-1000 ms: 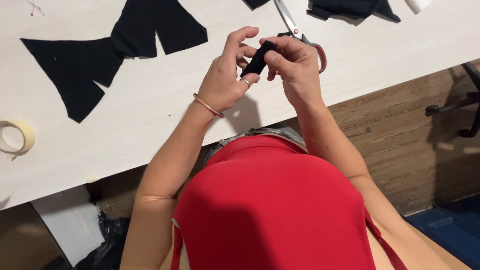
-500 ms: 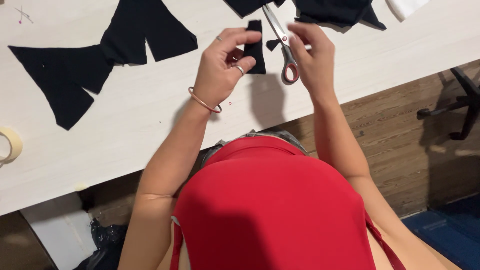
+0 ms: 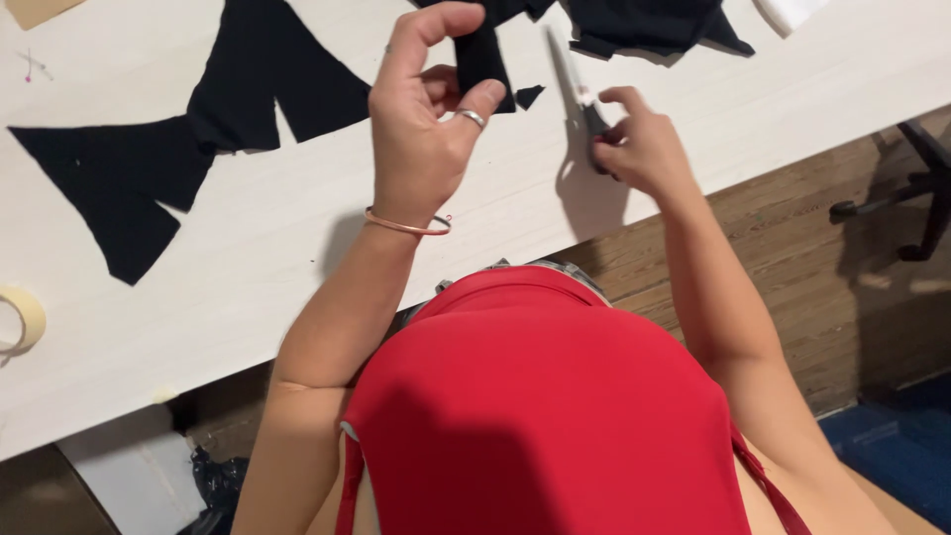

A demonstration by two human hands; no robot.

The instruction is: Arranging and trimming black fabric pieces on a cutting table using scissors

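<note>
The left hand (image 3: 421,129) pinches a small black fabric strip (image 3: 483,61) between thumb and forefinger, lifted just above the white tabletop (image 3: 297,248). Just beside it on the right, the right hand (image 3: 639,149) grips the scissors (image 3: 575,94), fingers curled around the handles, blades pointing away. A large black cut piece (image 3: 198,139) lies left of the left hand

A small strip of black cloth (image 3: 482,61) hangs upright above the white table, pinched at its lower edge between thumb and fingers. Its cut edges are straight and it is narrow and roughly rectangular. The scissors (image 3: 580,104) stand nearly on end just to its right, silver blades pointing up and closed together, handles hidden in a grip.
</note>
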